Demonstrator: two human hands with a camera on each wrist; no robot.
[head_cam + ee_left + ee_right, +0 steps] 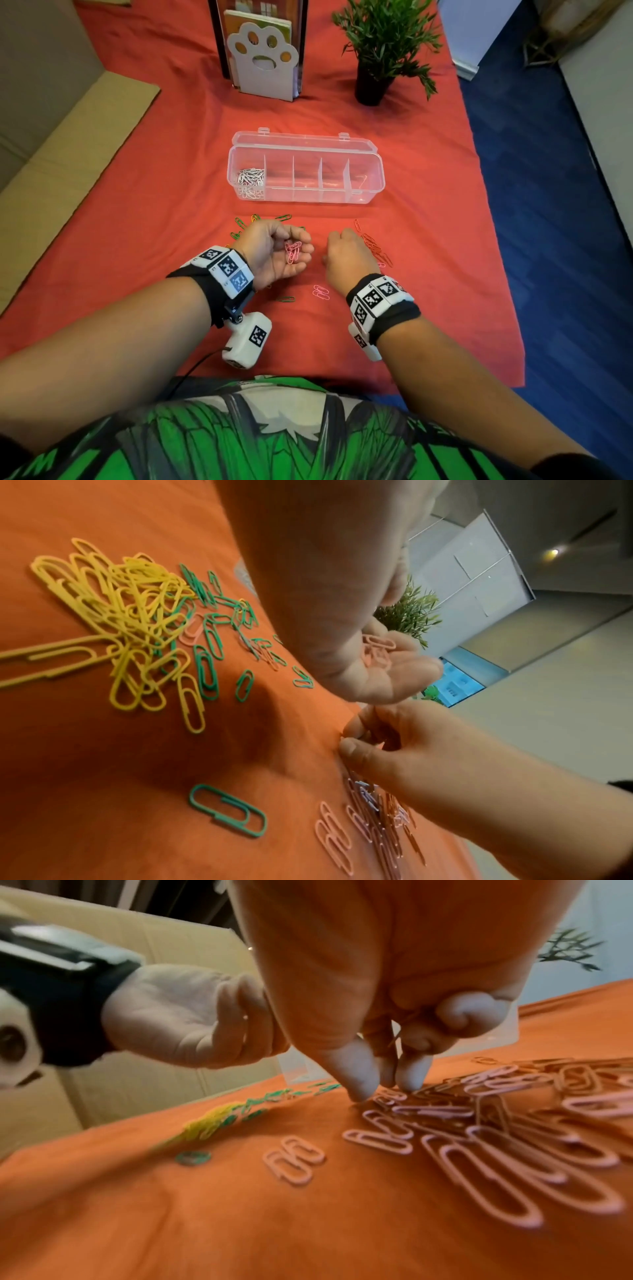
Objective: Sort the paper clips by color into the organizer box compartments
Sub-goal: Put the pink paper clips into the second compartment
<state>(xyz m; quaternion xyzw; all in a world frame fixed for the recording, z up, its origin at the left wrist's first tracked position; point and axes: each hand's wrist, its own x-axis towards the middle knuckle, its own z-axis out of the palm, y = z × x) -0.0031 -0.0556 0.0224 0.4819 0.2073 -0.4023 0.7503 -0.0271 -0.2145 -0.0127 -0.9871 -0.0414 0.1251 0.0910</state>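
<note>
The clear organizer box point(373, 192) lies open on the red cloth, with white clips point(250, 180) in its leftmost compartment. My left hand point(301, 246) is turned palm up and cupped round a few pink paper clips point(293, 251) point(378, 650). Just to its right, my right hand point(342, 253) point(383, 1088) points fingertips down, thumb and forefinger pinching a pink clip at the near edge of the pink and red pile point(479, 1123) point(375, 248). Yellow clips point(120, 615) and green clips point(212, 642) lie under and behind the left hand.
A lone green clip point(286, 299) and two pink clips point(321, 292) lie on the cloth near my wrists. A paw-shaped bookend point(262, 58) and a potted plant point(383, 44) stand behind the box. Cardboard point(68, 144) lies left; the table edge drops to blue floor point(548, 205) on the right.
</note>
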